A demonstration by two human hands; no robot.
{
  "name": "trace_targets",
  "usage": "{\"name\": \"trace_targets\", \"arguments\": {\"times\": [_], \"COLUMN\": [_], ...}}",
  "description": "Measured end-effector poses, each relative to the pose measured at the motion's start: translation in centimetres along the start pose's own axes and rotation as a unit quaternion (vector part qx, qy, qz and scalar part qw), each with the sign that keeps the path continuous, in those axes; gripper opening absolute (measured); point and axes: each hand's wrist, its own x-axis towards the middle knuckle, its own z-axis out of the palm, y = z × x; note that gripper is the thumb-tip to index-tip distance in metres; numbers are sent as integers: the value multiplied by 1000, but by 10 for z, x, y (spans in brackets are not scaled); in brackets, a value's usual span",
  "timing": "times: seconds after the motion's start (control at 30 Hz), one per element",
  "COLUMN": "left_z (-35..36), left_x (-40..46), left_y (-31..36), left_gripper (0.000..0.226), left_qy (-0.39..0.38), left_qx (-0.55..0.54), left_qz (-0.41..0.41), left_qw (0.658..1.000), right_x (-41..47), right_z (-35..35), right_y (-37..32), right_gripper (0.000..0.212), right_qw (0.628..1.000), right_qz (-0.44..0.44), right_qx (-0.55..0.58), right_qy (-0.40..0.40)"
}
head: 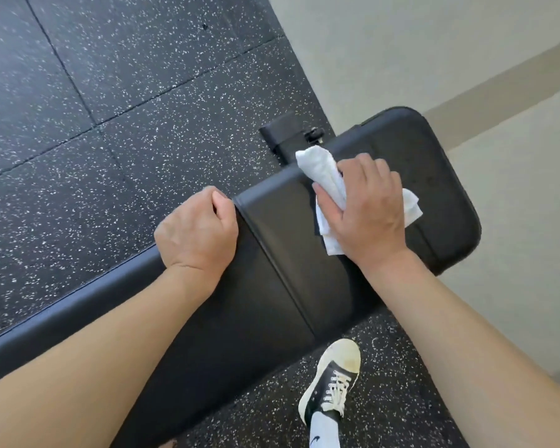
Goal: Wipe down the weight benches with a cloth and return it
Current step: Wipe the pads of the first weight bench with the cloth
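A black padded weight bench (282,253) runs from the lower left to the upper right, split by a seam into a long pad and a shorter seat pad (434,176). My right hand (366,208) grips a crumpled white cloth (327,176) and presses it on the seat pad near the seam. My left hand (198,231) rests on the far edge of the bench at the seam, its fingers curled over the pad's rim.
Dark speckled rubber floor tiles (110,124) lie beyond the bench. The bench's black metal foot (285,134) sticks out past the far edge. A pale wall with a beige baseboard (498,76) stands to the right. My foot in a black-and-white sneaker (333,379) is on the floor near the bench.
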Motion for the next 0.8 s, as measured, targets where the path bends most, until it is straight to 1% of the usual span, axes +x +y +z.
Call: {"name": "trace_targets", "arguments": {"times": [0.17,0.27,0.33,0.4,0.47,0.53,0.6,0.67,0.73,0.77,0.8], "left_z": [0,-4,-7,-11,-10,-4,7,12,21,25,27], "left_x": [-5,-9,-14,-21,-32,-45,-58,-59,-63,-66,-68], "left_y": [1,5,9,15,24,36,54,65,72,74,75], "left_gripper": [37,33,35,47,60,65,65,66,69,70,72], "left_qy": [1,-2,-14,-50,-76,-80,-79,-75,-79,-80,-78], "left_qx": [4,0,-15,-25,18,66,93,107,123,122,115], "left_qz": [1,43,112,216,315,367,396,431,505,532,543], "left_qw": [1000,999,994,975,946,924,910,893,851,834,828], "right_x": [-78,-99,-105,-109,-117,-130,-151,-169,-191,-200,-207], "right_z": [-8,-12,-15,-18,-20,-22,-24,-20,-15,-11,-8], "right_y": [-24,-31,-22,-8,10,24,28,7,-28,-49,-70], "right_gripper": [29,24,23,23,24,25,25,24,21,17,11], "right_qw": [999,999,999,998,994,979,948,900,823,781,740], "right_qz": [31,11,-1,21,83,176,281,366,461,500,531], "right_qx": [22,38,50,48,43,51,89,177,276,321,363], "right_qy": [-5,-6,0,23,56,87,124,159,185,193,198]}}
